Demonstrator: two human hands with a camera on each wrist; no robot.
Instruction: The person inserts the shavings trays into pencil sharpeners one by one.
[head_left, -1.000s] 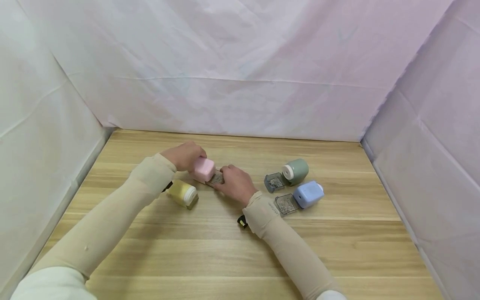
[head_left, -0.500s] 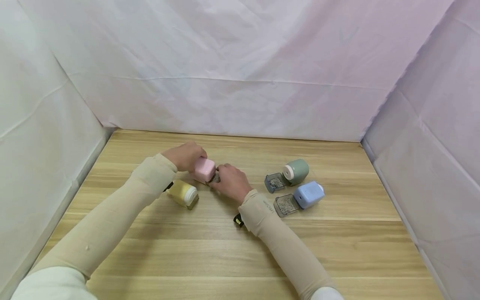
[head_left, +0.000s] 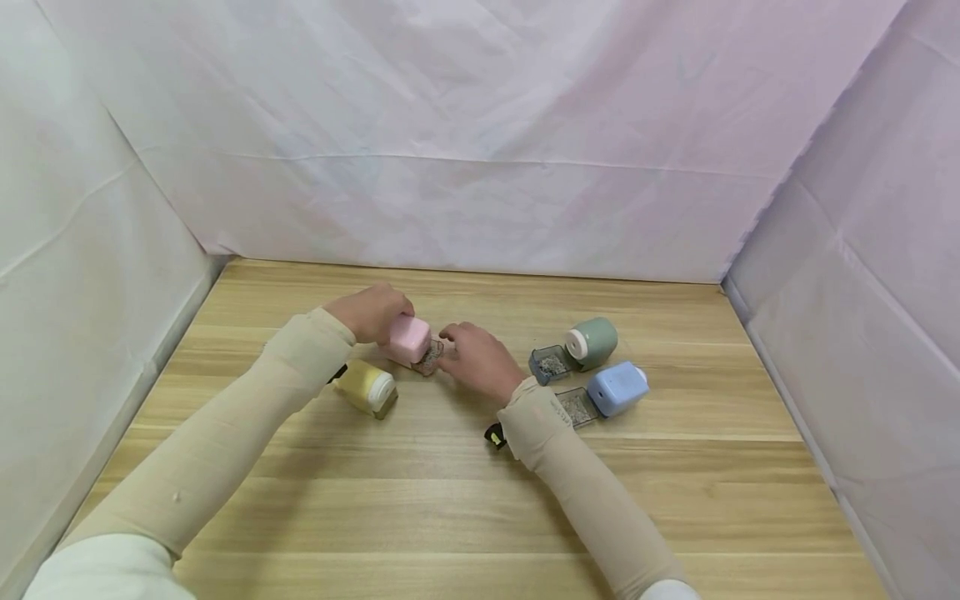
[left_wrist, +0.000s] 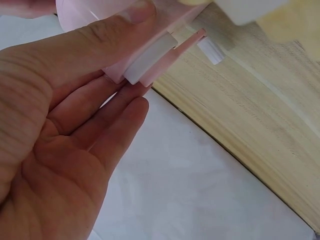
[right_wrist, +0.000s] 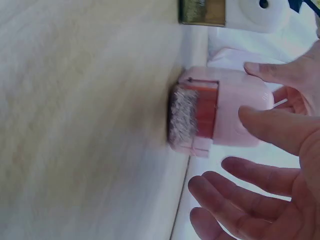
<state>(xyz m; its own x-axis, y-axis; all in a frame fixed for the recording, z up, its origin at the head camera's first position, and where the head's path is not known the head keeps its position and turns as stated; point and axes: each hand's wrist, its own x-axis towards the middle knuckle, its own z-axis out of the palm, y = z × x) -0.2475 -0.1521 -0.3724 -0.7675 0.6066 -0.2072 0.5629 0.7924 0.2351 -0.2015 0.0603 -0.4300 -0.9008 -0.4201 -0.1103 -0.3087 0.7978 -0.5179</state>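
My left hand [head_left: 369,312] grips a pink pencil sharpener [head_left: 410,337] on the table, thumb on one side and fingers on the other. In the left wrist view its pink crank arm [left_wrist: 172,57] ends in a white ridged knob [left_wrist: 211,51]. Its see-through drawer stands partly out toward the right, with grey shavings [right_wrist: 183,116] inside. Close beside that drawer is my right hand [head_left: 480,360], fingers spread and holding nothing; in the right wrist view the thumb overlaps the pink body. A yellow pencil sharpener [head_left: 360,385] lies just nearer than the left hand.
Right of my hands, a green pencil sharpener [head_left: 597,342] and a blue pencil sharpener [head_left: 618,388] lie with shavings-filled drawers pulled out. The right sleeve [head_left: 536,421] overlaps part of the blue one's drawer. White cloth walls [head_left: 480,208] enclose the table's back and sides.
The right hand pushed the pink sharpener's drawer leftward, then let go and drew back slightly right, uncovering the shavings. The left hand stays put on the pink sharpener.
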